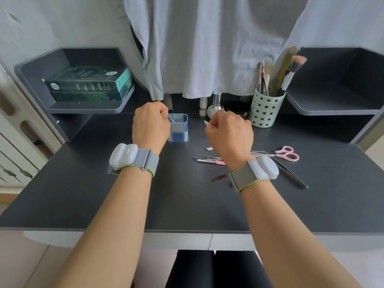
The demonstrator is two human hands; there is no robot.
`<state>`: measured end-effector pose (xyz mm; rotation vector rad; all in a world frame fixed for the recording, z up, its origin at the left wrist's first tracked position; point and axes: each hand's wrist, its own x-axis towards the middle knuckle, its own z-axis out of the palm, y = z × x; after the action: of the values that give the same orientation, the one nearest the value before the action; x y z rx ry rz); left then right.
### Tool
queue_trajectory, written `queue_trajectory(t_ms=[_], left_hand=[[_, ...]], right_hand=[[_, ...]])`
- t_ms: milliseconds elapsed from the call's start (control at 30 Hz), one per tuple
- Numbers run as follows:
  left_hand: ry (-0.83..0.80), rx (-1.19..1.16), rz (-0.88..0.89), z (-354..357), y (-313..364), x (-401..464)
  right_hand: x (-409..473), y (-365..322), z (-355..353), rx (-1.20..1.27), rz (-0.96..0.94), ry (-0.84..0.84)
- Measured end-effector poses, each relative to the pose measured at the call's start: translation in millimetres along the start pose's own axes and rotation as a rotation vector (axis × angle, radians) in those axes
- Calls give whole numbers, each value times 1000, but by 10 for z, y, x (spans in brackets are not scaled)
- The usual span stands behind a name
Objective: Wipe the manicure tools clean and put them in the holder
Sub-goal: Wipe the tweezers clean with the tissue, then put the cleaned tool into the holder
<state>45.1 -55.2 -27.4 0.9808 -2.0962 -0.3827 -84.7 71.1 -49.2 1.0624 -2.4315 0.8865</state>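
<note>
Blue patchwork holder (178, 127) sat beside the curled left hand (151, 125); right hand (229, 135) pinched a white wipe (207, 123) — a careless reach might have tipped it.

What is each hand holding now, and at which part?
The right hand pinches a small white piece by one end. The left hand is curled by the blue holder; what it holds cannot be told.

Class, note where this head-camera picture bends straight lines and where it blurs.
Head view: the wide lens bows the desk edges and shelves outward; the makeup brush tips and left margin smear; light is soft, shadows faint.
</note>
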Motion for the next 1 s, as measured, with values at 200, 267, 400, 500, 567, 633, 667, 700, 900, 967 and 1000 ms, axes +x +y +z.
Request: queue_trajectory(t_ms=[200, 267, 400, 500, 567, 633, 667, 700, 900, 967, 1000], left_hand=[[-33, 16, -29, 106, -15, 10], [-40, 28, -26, 117, -11, 3], [-54, 46, -15, 141, 12, -44], [-48, 34, 1, 156, 12, -85], [-38, 20, 3, 157, 27, -110], [-35, 13, 14, 156, 67, -136], [-38, 11, 24, 155, 92, -153], [-48, 7, 32, 153, 118, -169], [-187, -51, 57, 166, 294, -306], [-266, -50, 69, 193, 334, -359], [-307, -46, 81, 211, 351, -389]], right_hand=[[-16, 43, 21, 16, 0, -23], [-23, 53, 30, 20, 0, -10], [-29, 85, 50, 28, -1, -9], [-27, 126, 45, 17, 11, -11], [-29, 161, 38, 10, 20, -19], [-31, 191, 30, 9, 26, -22], [-32, 202, 24, 13, 29, -23], [-32, 210, 18, 17, 32, -21], [-45, 301, -46, 11, 63, -12], [-54, 338, -69, 8, 64, -4], [-61, 363, -90, 8, 62, 0]])
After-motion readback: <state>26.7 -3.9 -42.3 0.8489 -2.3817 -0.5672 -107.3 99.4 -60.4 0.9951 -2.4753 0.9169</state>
